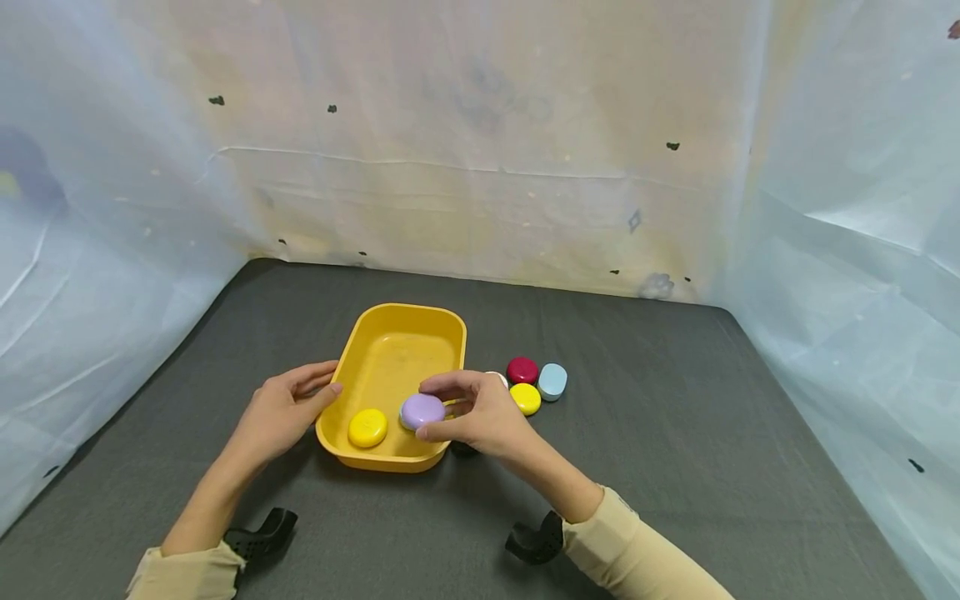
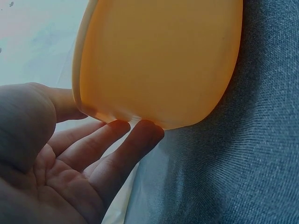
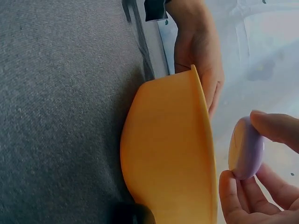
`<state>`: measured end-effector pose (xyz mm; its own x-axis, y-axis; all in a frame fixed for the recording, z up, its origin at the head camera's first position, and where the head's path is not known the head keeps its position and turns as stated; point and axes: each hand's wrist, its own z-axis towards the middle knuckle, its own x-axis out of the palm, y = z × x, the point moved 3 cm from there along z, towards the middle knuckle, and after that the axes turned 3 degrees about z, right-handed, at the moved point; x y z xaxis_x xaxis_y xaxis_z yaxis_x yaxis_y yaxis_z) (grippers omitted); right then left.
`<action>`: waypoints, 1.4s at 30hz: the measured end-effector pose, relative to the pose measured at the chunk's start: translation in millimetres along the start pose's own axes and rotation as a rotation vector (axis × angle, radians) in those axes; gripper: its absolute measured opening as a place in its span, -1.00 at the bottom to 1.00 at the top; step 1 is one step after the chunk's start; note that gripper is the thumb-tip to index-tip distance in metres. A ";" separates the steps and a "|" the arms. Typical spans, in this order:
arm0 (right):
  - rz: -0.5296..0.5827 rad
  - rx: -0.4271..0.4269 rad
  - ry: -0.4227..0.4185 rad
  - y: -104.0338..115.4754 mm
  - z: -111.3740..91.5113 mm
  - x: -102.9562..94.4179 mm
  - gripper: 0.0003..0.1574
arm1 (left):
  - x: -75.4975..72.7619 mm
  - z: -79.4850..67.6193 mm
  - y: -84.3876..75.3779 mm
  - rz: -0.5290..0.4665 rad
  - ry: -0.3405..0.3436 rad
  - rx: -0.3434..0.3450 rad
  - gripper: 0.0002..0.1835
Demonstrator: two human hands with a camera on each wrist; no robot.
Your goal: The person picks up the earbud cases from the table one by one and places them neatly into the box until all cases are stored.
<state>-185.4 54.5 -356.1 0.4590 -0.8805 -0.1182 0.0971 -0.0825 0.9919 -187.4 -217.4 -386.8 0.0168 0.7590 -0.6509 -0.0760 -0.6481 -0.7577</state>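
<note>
My left hand [image 1: 281, 412] grips the left side of a yellow plastic tray [image 1: 401, 310], thumb over the rim. In the left wrist view its fingertips [image 2: 148, 133] press the tray's outer wall. My right hand [image 1: 487, 417] pinches a small round purple case [image 1: 422, 412] between thumb and fingers, above the tray's near right part. The right wrist view shows the purple case [image 3: 247, 148] tilted on edge, clear of the rim, its other face paler. A round yellow case [image 1: 367, 428] lies inside the tray near its front left corner.
Just right of the tray, a red round case [image 1: 522, 370], a light blue case [image 1: 552, 382], another yellow case [image 1: 525, 399] and a partly hidden white one [image 1: 498, 378] sit together on the dark grey cloth. Pale plastic sheeting [image 1: 480, 125] walls the back and sides.
</note>
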 end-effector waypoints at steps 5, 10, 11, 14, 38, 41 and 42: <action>-0.030 -0.007 -0.004 3.4 -0.2 5.9 -0.46 | 0.5 -0.1 -0.1 0.006 -0.007 -0.003 -0.36; -0.025 -0.017 0.004 -1.8 2.2 7.7 -0.43 | 0.8 0.0 -0.2 0.011 -0.013 -0.001 -0.37; -0.024 -0.015 0.005 -1.7 2.3 8.0 -0.42 | 0.9 -0.1 -0.2 0.012 -0.014 0.000 -0.37; -0.021 -0.010 0.004 -1.4 2.9 8.5 -0.41 | 0.8 -0.7 -0.7 0.011 -0.016 0.004 -0.37; 0.064 -0.040 -0.066 -2.2 0.7 -4.8 -0.44 | 0.4 -1.6 -1.6 0.010 -0.020 0.026 -0.37; 0.080 -0.068 -0.095 -0.5 -0.1 -10.2 -0.48 | 0.4 -1.6 -0.9 0.011 -0.020 0.025 -0.37; 0.085 -0.076 -0.104 -0.2 -0.5 -11.9 -0.50 | 0.4 -1.7 -0.8 0.012 -0.020 0.024 -0.37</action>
<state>-190.5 65.2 -355.0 0.3747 -0.9268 -0.0246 0.1305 0.0265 0.9911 -185.7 -216.7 -386.5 -0.0046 0.7526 -0.6585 -0.1003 -0.6555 -0.7485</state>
